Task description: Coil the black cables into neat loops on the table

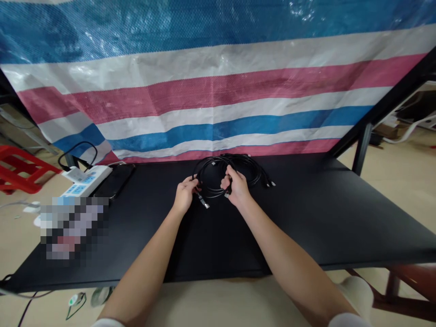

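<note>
Our left hand (pixel 185 194) and right hand (pixel 237 190) pinch, well apart, a light, limp coil of black cables (pixel 254 175) on the counter (pixel 306 218). Its stiff plugs (pixel 204 203) offer the surest hold.

My left hand (pixel 185 195) and my right hand (pixel 238 188) bare, fingers slim. My left forearm (pixel 143 268) and my right forearm (pixel 289 268) bare too, smooth, narrowing to wrist. My left white sleeve (pixel 109 323) and my right white sleeve (pixel 349 320) show only as cuff edges at bottom of view.
</note>
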Demonstrator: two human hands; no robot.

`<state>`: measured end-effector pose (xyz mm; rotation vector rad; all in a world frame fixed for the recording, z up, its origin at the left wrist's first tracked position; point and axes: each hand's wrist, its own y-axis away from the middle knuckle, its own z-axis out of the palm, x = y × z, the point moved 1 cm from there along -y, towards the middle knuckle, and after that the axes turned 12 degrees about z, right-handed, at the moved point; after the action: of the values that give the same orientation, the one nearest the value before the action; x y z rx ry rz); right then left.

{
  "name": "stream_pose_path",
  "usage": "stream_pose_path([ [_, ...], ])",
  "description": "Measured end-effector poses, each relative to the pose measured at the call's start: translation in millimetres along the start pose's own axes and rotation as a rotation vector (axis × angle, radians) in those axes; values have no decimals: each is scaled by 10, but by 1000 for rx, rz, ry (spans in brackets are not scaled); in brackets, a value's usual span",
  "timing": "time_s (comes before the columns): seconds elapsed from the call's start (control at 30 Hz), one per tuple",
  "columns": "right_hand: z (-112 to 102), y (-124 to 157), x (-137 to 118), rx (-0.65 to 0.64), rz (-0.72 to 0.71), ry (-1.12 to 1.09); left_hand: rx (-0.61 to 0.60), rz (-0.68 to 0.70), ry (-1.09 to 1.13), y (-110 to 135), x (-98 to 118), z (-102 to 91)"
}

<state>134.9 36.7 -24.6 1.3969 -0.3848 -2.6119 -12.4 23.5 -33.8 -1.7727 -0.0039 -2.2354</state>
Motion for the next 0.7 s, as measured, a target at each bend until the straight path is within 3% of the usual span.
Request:
stream_pose_path([
  [0.1,-107,-11,-126,-81,-5,-51,24,160,-385,-35,89,-91],
  [0.17,-184,-22,-203,-98,-13,-92,108,217,-658,-99,211,-212],
  [0.37,-272,-49,-249,-81,49,-228,367,12,-1447,-338,550,-686],
  [0.53,-224,-30,-201,-95,73,-247,293,-98,-1648,-385,594,-939],
  [0.7,-200,-28,-183,-93,71,-208,237,-99,-1689,-410,577,-1012],
])
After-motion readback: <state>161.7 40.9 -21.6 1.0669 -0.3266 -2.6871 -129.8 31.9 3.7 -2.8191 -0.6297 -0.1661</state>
